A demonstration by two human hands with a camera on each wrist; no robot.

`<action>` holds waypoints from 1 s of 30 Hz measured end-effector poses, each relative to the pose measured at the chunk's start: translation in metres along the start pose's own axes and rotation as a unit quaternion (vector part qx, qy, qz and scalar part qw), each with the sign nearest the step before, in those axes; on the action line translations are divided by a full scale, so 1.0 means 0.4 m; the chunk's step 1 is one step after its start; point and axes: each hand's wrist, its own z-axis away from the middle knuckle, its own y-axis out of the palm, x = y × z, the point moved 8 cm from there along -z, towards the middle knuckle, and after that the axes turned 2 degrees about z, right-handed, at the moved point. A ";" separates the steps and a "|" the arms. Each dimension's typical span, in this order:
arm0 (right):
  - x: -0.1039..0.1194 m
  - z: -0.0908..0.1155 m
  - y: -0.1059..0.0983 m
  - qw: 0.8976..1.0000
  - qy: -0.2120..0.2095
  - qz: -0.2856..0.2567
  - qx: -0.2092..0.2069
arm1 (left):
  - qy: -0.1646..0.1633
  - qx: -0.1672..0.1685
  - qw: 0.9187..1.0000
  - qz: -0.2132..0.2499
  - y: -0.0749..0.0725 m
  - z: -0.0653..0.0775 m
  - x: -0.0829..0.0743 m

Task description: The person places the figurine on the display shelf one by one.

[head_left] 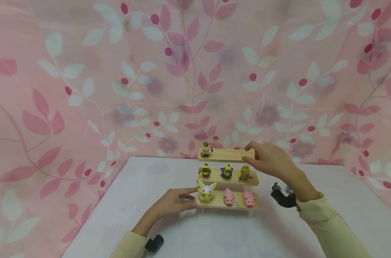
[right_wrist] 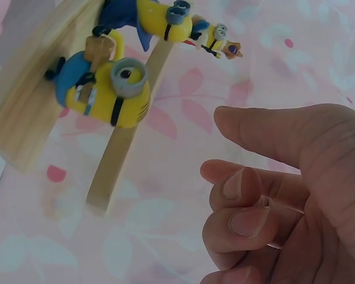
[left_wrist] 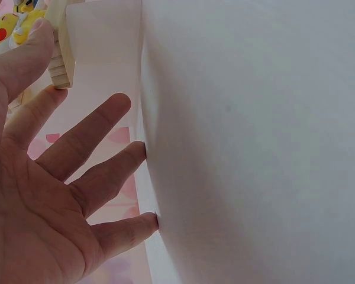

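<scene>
A three-tier display stand [head_left: 211, 206] with wooden boards holds several toy figures. My left hand [head_left: 174, 203] grips the left end of its bottom board with thumb and index finger, the other fingers spread, as the left wrist view shows. Beside them sits a Pikachu figure [head_left: 206, 192] in white, then two pink pigs [head_left: 228, 197]. Three Minion figures [head_left: 227, 172] stand on the middle board, and a crowned Minion [head_left: 206, 149] at the left of the top board. My right hand [head_left: 269, 159] hovers by the top board's right end, fingers loosely bent, thumb apart, holding nothing.
Small dark items [head_left: 276, 187] lie on the white table [head_left: 234, 236] right of the stand, partly hidden by the black wrist mount [head_left: 283, 198]. A pink leaf-patterned cloth [head_left: 195, 71] hangs behind the table.
</scene>
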 end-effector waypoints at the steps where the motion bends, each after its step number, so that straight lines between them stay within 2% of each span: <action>1: -0.005 0.005 -0.002 1.000 0.003 0.002 0.000 | 0.000 0.000 1.000 0.001 0.001 0.000 -0.001; 17: -0.089 0.074 0.012 1.000 0.019 0.004 0.007 | 0.001 0.002 1.000 -0.004 0.003 -0.001 -0.002; 30: -0.153 0.115 0.065 0.999 0.042 -0.002 0.033 | 0.003 0.003 1.000 0.001 0.002 0.000 0.000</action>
